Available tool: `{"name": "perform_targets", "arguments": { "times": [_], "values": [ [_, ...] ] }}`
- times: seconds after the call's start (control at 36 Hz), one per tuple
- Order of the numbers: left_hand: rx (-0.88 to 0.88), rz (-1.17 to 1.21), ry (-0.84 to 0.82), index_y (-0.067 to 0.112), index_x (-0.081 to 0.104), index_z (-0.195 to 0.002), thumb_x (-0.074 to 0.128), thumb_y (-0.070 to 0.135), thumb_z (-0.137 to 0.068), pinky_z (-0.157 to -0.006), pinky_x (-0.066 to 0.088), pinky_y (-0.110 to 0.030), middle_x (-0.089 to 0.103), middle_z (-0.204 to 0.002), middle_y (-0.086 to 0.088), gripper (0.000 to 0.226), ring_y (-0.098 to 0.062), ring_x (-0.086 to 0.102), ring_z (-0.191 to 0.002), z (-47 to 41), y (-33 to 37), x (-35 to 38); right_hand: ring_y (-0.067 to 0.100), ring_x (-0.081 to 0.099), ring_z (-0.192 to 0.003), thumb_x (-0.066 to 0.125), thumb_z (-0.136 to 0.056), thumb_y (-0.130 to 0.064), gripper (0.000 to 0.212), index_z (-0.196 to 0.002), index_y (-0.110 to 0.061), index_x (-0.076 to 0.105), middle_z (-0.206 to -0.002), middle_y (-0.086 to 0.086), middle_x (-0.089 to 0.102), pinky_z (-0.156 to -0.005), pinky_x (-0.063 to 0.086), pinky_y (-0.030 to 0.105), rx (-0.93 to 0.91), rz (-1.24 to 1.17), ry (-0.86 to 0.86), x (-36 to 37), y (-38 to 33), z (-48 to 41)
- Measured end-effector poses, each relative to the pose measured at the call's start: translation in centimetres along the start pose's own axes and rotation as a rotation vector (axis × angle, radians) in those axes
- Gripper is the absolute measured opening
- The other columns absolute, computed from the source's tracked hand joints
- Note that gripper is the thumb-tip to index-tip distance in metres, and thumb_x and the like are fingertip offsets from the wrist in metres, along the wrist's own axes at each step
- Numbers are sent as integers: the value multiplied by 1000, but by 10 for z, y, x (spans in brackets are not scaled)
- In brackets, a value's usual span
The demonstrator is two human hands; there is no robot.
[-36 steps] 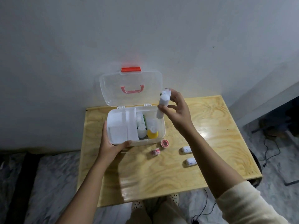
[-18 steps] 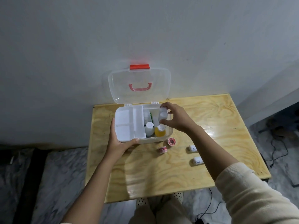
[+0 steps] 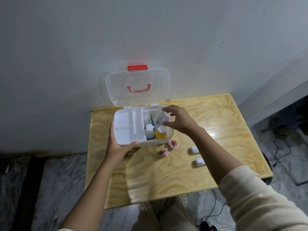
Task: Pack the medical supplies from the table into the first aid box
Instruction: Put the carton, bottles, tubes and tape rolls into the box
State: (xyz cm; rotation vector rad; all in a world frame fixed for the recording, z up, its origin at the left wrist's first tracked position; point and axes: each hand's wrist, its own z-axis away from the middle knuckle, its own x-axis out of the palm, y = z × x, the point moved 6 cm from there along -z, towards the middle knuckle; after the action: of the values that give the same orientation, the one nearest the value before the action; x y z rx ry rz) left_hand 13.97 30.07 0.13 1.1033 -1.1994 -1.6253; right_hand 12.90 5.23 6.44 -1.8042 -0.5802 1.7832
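Note:
The clear first aid box [image 3: 155, 143] stands open at the back of the wooden table [image 3: 166, 174], its lid [image 3: 138, 90] leaning on the wall. A white divided tray [image 3: 128, 127] fills its left half. On the right stand a white bottle [image 3: 149, 130] and a yellow bottle [image 3: 160, 133]. Behind them lies a pale slim bottle [image 3: 159, 118]. My right hand [image 3: 180, 122] hovers just over that bottle with fingers spread. My left hand [image 3: 116, 145] grips the box's front left corner.
Two small red-and-white tape rolls [image 3: 173, 143] [image 3: 164, 152] lie in front of the box. Two white bandage rolls [image 3: 194, 149] [image 3: 200, 162] lie to the right, under my right forearm. A grey wall is close behind; cables lie on the floor at the right.
My right hand brought the slim bottle down from above the box into its right compartment and has opened its fingers over it. My left hand kept hold of the box.

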Motion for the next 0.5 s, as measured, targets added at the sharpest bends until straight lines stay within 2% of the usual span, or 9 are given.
{"name": "perform_targets", "arguments": {
  "times": [0.06, 0.11, 0.25, 0.31, 0.36, 0.42, 0.5],
  "values": [
    [-2, -5, 0, 29, 18, -155, 90, 35, -52, -112, 37, -29, 35, -154, 9, 127, -9, 36, -140, 0, 0, 0, 22, 57, -105, 71, -79, -22, 50, -125, -13, 55, -125, 6, 58, -88, 48, 25, 26, -30, 36, -7, 3, 8],
    [4, -11, -2, 29, 19, -155, 90, 34, -52, -114, 36, -33, 36, -153, 9, 126, -9, 37, -139, 0, 1, 1, 20, 57, -106, 69, -81, -24, 49, -127, -16, 53, -127, 4, 57, -91, 50, 29, 58, -66, 100, -17, 9, 21],
    [-5, -11, 8, 29, 19, -155, 87, 48, -44, -118, 34, -42, 36, -156, 5, 132, -12, 35, -143, 1, 0, 0, 13, 52, -115, 70, -81, -24, 50, -127, -17, 53, -128, 1, 56, -97, 42, 25, 124, -148, 234, -33, 39, 79],
    [-6, -7, 7, 28, 20, -155, 88, 48, -43, -118, 35, -44, 37, -155, 4, 132, -14, 37, -143, 0, 0, 1, 11, 46, -123, 71, -80, -27, 55, -130, -20, 50, -133, -1, 52, -100, 35, 23, 179, -103, 190, -27, 60, 109],
    [1, -14, 11, 28, 21, -154, 88, 48, -43, -117, 36, -45, 38, -155, 3, 132, -15, 38, -142, -1, 0, 0, 4, 30, -133, 72, -79, -29, 63, -135, -24, 45, -142, -4, 44, -105, 28, 23, 231, -65, 104, -17, 82, 138],
    [-3, -16, 12, 28, 20, -155, 88, 48, -42, -117, 36, -45, 37, -155, 4, 133, -15, 37, -142, -1, -1, -1, 3, 16, -139, 73, -77, -31, 71, -139, -26, 39, -146, -10, 35, -111, 25, 29, 242, -46, 19, -5, 101, 162],
    [10, -21, 8, 26, 20, -155, 88, 46, -43, -116, 37, -44, 38, -155, 2, 132, -16, 39, -141, -2, -1, 0, 11, 7, -144, 73, -76, -35, 78, -142, -25, 32, -150, -10, 25, -118, 19, 44, 235, 20, -73, 8, 120, 181]
  ]
}}
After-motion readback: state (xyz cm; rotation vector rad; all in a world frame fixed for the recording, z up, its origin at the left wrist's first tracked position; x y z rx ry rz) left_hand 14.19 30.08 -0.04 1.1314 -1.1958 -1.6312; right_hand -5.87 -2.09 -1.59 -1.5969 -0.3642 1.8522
